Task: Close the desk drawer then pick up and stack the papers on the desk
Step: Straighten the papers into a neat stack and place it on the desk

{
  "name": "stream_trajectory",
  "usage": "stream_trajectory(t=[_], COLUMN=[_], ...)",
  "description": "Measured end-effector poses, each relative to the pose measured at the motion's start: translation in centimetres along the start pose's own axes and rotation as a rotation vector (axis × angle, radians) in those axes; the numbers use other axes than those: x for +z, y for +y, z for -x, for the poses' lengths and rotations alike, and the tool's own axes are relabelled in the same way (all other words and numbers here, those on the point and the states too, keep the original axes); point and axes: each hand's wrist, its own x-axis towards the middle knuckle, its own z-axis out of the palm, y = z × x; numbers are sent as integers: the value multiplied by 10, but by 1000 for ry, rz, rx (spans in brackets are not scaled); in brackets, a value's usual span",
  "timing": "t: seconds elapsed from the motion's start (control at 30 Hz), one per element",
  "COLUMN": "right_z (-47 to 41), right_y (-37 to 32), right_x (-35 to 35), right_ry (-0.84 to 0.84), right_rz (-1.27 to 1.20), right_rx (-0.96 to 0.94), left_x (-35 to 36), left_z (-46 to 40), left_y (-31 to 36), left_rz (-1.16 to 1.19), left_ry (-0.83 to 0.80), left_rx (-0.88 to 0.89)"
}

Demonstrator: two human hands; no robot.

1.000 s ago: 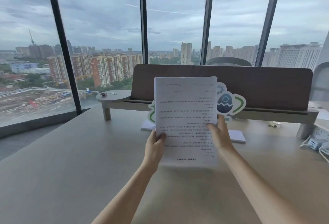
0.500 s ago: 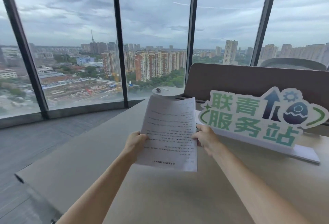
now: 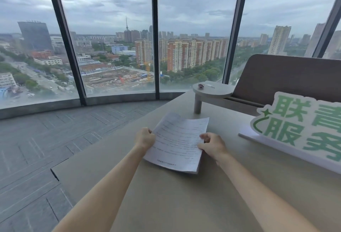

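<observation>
A stack of white printed papers [image 3: 177, 141] lies tilted low over the beige desk [image 3: 166, 204], its near edge at or just above the surface. My left hand [image 3: 144, 138] grips the stack's left edge and my right hand [image 3: 212, 144] grips its right edge. The sheets' edges look roughly even. No drawer is in view.
A green-and-white cutout sign [image 3: 302, 130] stands on the desk at right. Behind it runs a brown desk divider [image 3: 287, 76] with a small raised shelf [image 3: 212, 89] holding small items. The desk's left corner [image 3: 53, 171] drops to grey carpet; tall windows beyond.
The papers have gone from upright in front of me to lowered and tilted almost flat over the desk. My view has swung left, toward the desk's left end.
</observation>
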Motion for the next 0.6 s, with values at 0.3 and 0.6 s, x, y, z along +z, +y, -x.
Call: stream_trajectory(t=[0.3,0.6], right_z=[-45,-69], right_y=[-10,-12], right_x=[5,1], right_ry=[-8,-66], right_rz=[239,401], right_rx=[-21,-52], left_x=[15,22], left_z=[-56,-76], left_y=[22,23], left_rz=[-129,-351], left_ry=[-106,-64], left_rx=[133,286])
